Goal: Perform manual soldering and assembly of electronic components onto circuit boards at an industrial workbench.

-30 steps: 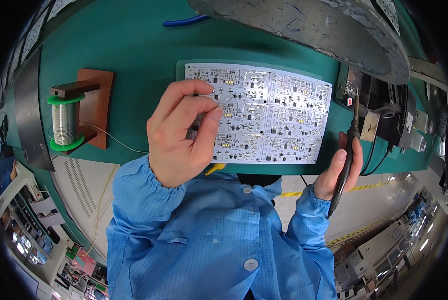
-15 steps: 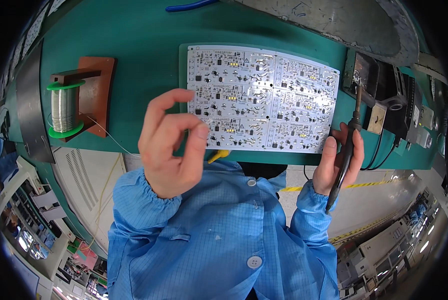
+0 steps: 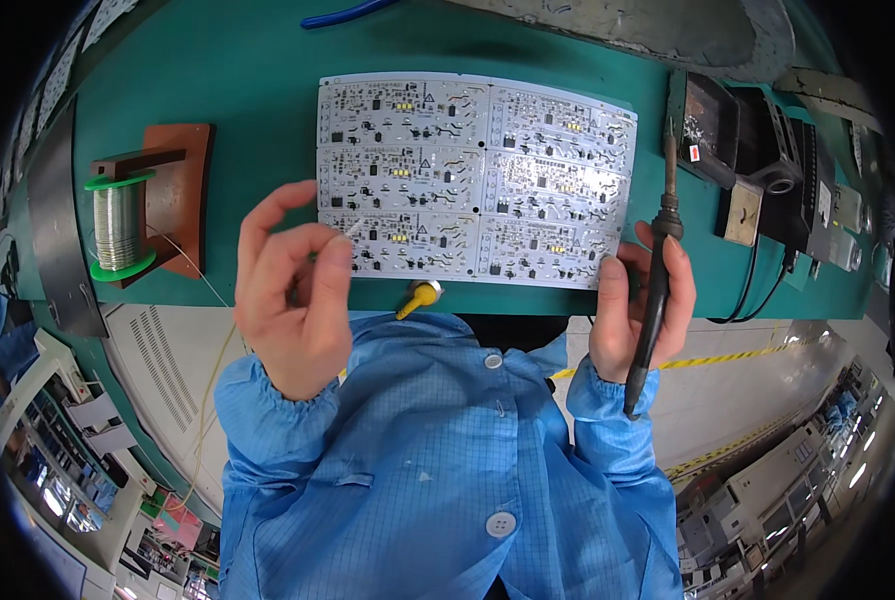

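Since the earlier frame, the left hand [image 3: 293, 300] had drawn back off the board [image 3: 476, 195] toward the bench edge, thumb and forefinger pinching thin solder wire. The right hand [image 3: 636, 310] gripped an iron [image 3: 660, 270] beside the board, which lay flat on the green bench [image 3: 238, 80] near a spool [image 3: 120, 227].

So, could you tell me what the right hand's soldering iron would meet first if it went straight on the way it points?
Probably the dark holder at the bench's far edge, though depth is unclear.
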{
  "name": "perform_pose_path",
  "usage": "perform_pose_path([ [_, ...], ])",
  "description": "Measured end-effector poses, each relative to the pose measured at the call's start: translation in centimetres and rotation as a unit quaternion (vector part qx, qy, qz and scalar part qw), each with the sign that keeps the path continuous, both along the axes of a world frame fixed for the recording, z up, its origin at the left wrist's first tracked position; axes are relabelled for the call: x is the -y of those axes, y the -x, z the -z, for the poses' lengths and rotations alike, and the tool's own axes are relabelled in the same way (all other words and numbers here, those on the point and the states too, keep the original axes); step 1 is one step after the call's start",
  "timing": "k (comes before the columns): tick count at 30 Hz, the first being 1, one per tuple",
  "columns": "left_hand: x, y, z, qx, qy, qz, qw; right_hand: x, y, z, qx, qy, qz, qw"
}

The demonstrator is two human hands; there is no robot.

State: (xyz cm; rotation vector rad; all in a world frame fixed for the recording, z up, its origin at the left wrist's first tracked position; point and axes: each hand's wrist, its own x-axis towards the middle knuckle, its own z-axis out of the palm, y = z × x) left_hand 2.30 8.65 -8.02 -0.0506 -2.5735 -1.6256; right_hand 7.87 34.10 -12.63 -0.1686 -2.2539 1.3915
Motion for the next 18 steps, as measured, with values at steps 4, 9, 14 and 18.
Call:
perform_pose_path([
  [4, -1.9, -0.2, -1.1, -0.076, 0.082, 0.126, 0.986, 0.1, 0.1, -0.1, -0.007, 0.019, 0.017, 1.0],
  [9, -3.3, -0.4, -0.7, -0.084, 0.072, 0.21, 0.971, 0.2, 0.3, -0.3, -0.012, 0.008, 0.012, 1.0],
  [14, -3.9, 0.1, -0.3, -0.104, 0.087, 0.207, 0.969, -0.1, 0.2, -0.2, -0.017, 0.011, 0.009, 1.0],
  [18, -4.0, 0.2, -0.3, -0.104, 0.093, 0.223, 0.965, -0.2, 0.2, -0.5, -0.003, 0.006, 0.004, 1.0],
])
